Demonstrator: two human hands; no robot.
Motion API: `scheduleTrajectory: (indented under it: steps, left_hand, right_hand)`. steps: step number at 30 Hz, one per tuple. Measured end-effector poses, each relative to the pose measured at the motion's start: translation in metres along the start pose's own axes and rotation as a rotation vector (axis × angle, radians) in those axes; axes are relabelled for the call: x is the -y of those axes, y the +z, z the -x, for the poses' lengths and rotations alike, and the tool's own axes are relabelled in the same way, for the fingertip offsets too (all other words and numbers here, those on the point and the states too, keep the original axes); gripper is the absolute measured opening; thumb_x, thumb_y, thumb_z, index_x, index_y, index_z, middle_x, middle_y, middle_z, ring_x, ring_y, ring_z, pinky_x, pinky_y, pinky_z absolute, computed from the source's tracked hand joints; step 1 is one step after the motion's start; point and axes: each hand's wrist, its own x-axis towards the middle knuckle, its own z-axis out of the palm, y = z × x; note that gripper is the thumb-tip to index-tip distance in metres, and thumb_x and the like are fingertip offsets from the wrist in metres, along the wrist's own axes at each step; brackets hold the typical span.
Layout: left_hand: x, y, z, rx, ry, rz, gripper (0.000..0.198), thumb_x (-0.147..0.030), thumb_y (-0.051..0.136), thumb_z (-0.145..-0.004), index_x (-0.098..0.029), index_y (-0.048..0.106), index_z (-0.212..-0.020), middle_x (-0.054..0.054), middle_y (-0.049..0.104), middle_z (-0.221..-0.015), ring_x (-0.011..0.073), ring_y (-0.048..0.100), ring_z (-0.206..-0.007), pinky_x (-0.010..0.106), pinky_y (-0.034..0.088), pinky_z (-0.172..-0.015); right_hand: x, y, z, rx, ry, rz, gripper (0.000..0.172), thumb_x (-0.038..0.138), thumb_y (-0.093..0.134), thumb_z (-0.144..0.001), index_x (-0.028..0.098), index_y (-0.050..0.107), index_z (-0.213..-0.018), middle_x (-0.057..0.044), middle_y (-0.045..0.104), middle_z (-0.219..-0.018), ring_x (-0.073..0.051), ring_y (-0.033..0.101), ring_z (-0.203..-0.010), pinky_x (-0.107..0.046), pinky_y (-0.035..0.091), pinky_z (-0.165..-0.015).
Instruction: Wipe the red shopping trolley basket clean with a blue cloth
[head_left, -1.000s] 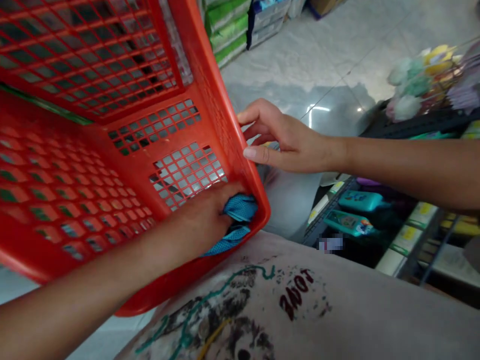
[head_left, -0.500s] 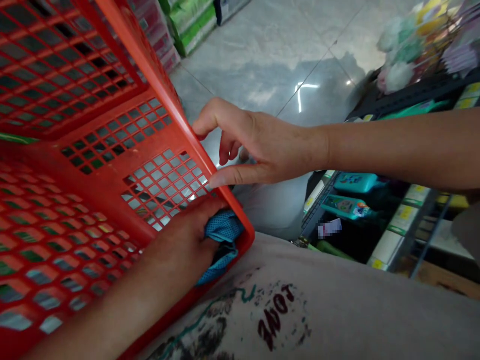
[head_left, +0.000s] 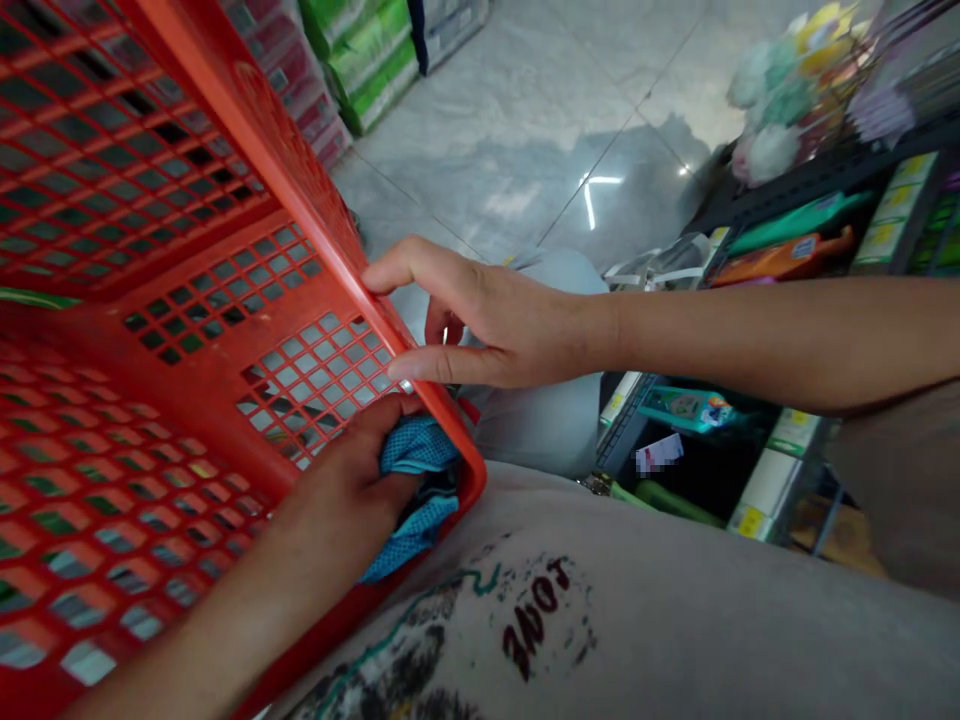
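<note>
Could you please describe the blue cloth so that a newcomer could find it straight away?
Start at the big red basket filling the left of the view. In its near corner, the left hand holds a bunched cloth. It is the only blue thing in the basket.

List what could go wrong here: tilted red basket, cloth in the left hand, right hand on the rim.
1. The red basket is tilted and seems held mainly by the right hand on its rim; if that grip slips, it may drop toward the shelf goods.
2. The left hand presses the blue cloth into the corner; fingers or cloth could snag in the mesh openings.
</note>
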Motion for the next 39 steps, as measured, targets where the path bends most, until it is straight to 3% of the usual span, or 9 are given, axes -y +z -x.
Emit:
scheduleTrajectory:
  steps: [7,10,15,19,23,27,29,35,39]
  left_hand:
    - [-0.002,0.013,0.019,-0.071,-0.135,0.634,0.053,-0.029,0.069,-0.063,-0.022,0.054,-0.114,-0.006,0.061,-0.066,0.0127,0.054,-0.05,0.024,0.045,-0.048]
    - [-0.007,0.016,0.028,-0.079,-0.164,0.798,0.056,-0.032,0.076,-0.062,-0.022,0.053,-0.113,-0.006,0.062,-0.069,0.011,0.054,-0.05,0.023,0.046,-0.05]
    - [-0.007,0.015,0.048,-0.207,-0.092,0.86,0.051,-0.034,0.076,-0.066,-0.021,0.055,-0.11,-0.005,0.061,-0.071,0.0107,0.053,-0.054,0.023,0.047,-0.053]
    - [0.005,0.012,0.054,-0.372,0.308,0.422,0.038,-0.013,0.062,-0.07,-0.025,0.062,-0.106,0.001,0.063,-0.095,0.0165,0.063,-0.085,0.029,0.054,-0.075]
    - [0.002,-0.009,0.034,-0.472,0.662,-0.089,0.058,0.003,0.049,-0.064,-0.029,0.064,-0.11,0.003,0.054,-0.124,0.0191,0.056,-0.119,0.036,0.048,-0.102]
    - [-0.022,-0.043,0.011,-0.72,0.676,-0.316,0.053,0.002,0.05,-0.068,-0.026,0.062,-0.112,0.005,0.051,-0.127,0.0206,0.056,-0.116,0.039,0.05,-0.101]
    - [-0.029,-0.046,0.015,-0.807,0.671,-0.481,0.048,-0.001,0.053,-0.071,-0.025,0.063,-0.112,0.006,0.051,-0.13,0.0225,0.057,-0.114,0.039,0.053,-0.098]
    - [-0.028,-0.028,0.046,-0.539,0.976,-1.238,0.025,-0.026,0.053,-0.093,-0.025,0.062,-0.116,0.007,0.06,-0.127,0.0229,0.058,-0.097,0.032,0.058,-0.073]
    - [-0.067,-0.072,0.005,-0.742,0.749,-1.209,0.029,-0.015,0.049,-0.091,-0.024,0.062,-0.115,0.009,0.054,-0.137,0.0251,0.057,-0.105,0.036,0.057,-0.078]
  right_hand:
    - [0.022,0.036,0.016,-0.2,0.066,-0.225,0.05,0.041,0.043,-0.104,0.017,0.036,-0.148,-0.015,0.043,-0.152,-0.023,0.043,-0.142,-0.046,0.039,-0.119]
    - [0.039,0.059,0.03,-0.27,0.147,-0.383,0.052,0.036,0.037,-0.106,0.023,0.03,-0.156,-0.009,0.031,-0.163,-0.02,0.027,-0.152,-0.044,0.024,-0.127]
    - [0.053,0.092,0.045,-0.383,0.223,-0.536,0.052,0.037,0.034,-0.107,0.029,0.029,-0.158,0.0,0.026,-0.166,-0.016,0.019,-0.155,-0.04,0.014,-0.13]
    - [0.051,0.106,0.046,-0.43,0.235,-0.559,0.052,0.042,0.035,-0.106,0.028,0.034,-0.156,-0.001,0.028,-0.166,-0.017,0.023,-0.154,-0.041,0.014,-0.13]
    - [0.046,0.116,0.049,-0.456,0.252,-0.574,0.052,0.044,0.034,-0.106,0.029,0.036,-0.156,-0.002,0.029,-0.165,-0.017,0.024,-0.153,-0.041,0.015,-0.129]
    - [0.045,0.124,0.052,-0.492,0.203,-0.526,0.051,0.043,0.032,-0.106,0.028,0.04,-0.154,-0.003,0.033,-0.164,-0.018,0.026,-0.153,-0.041,0.018,-0.129]
    - [0.045,0.126,0.053,-0.522,0.196,-0.51,0.05,0.042,0.031,-0.106,0.028,0.044,-0.152,-0.004,0.037,-0.162,-0.018,0.03,-0.151,-0.041,0.021,-0.128]
    - [0.038,0.129,0.053,-0.542,0.16,-0.494,0.044,0.038,0.036,-0.105,0.029,0.055,-0.144,-0.005,0.053,-0.15,-0.018,0.047,-0.142,-0.038,0.035,-0.123]
    - [0.034,0.138,0.05,-0.541,0.203,-0.492,0.043,0.029,0.038,-0.102,0.028,0.057,-0.14,-0.007,0.053,-0.15,-0.02,0.048,-0.14,-0.041,0.036,-0.121]
